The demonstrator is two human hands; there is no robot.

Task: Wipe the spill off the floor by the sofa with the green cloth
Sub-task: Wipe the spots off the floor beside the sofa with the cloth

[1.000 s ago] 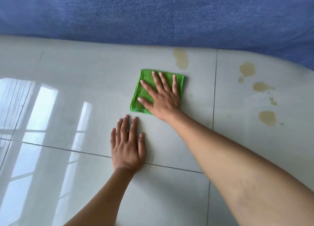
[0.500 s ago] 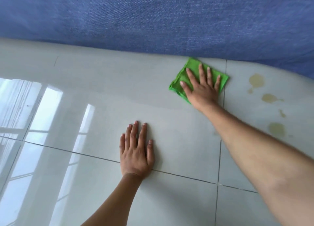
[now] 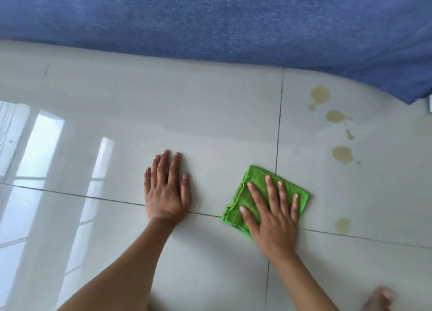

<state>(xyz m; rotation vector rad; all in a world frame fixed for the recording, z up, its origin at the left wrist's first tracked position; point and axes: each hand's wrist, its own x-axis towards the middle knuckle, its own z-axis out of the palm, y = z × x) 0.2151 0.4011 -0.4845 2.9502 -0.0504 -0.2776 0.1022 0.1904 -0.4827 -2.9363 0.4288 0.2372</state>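
- Your right hand [image 3: 272, 213] lay flat, palm down, fingers spread wide on the folded square bright-green woven cloth [image 3: 256, 184] – pressing it to the floor, not clutching or pinching it.
- The cloth sat on the glossy pale-grey tiled floor [image 3: 210, 114], over the crossing of two grout lines, w/ its left and upper parts showing past your fingers.
- Your left hand [image 3: 167, 189] was flat on bare tile just left of the cloth, fingers together and pointing at the sofa, holding nothing; wrist lay on the horizontal grout line.
- The two hands were apart, w/ a strip of tile between them.
- The yellowish-brown liquid spill [image 3: 342, 155] lay in separate puddles on the tiles right of the cloth: biggest one nr the sofa edge, a few more trailing toward you, one faint patch right of the cloth's lower corner. None touched the cloth.
- The blue denim-look fabric sofa [image 3: 210, 18] filled the top of the view, its edge curving down at right.
- A blurred bare foot [image 3: 379, 299] showed at bottom right.
- Window reflection glared on the tiles at left.
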